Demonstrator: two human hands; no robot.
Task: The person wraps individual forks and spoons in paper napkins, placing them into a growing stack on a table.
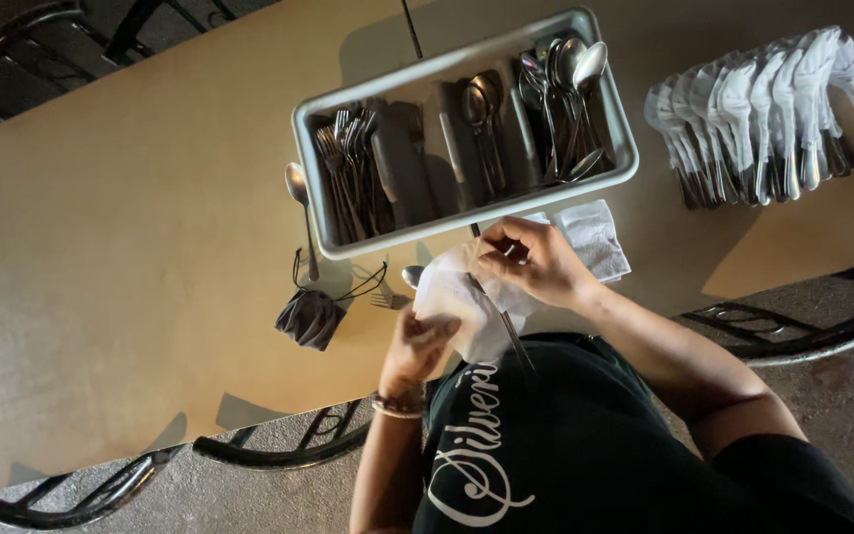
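A white napkin (462,302) sits at the centre of the frame, just below the grey cutlery tray (320,188), held up between both hands at the near edge of the tabletop (121,257). The left hand (415,348) is below and left of it, fingers curled around the napkin's lower left edge. The right hand (536,262) is above and right of it, fingers bent and pinching the napkin's upper part. A knife (506,326) runs on a slant across the napkin, its lower end reaching down toward the dark shirt; a spoon bowl (412,274) pokes out at the napkin's upper left. Whether either hand grips the cutlery itself or only the cloth around it cannot be told.

Under the right hand lies a flat stack of napkins (595,237), partly covered by the wrist. At the upper right of the frame a row of wrapped cutlery rolls (763,109) lies side by side. Left of the hands a dark pouch (308,318) with strings rests on the tabletop, a fork (380,295) just beside it, and a lone spoon (298,198) lies against the tray's left wall.

The tray's compartments are deep in shadow: forks show at the left and spoons at the right, but the middle pieces are hard to make out. The chairs are cut off by the frame edges.
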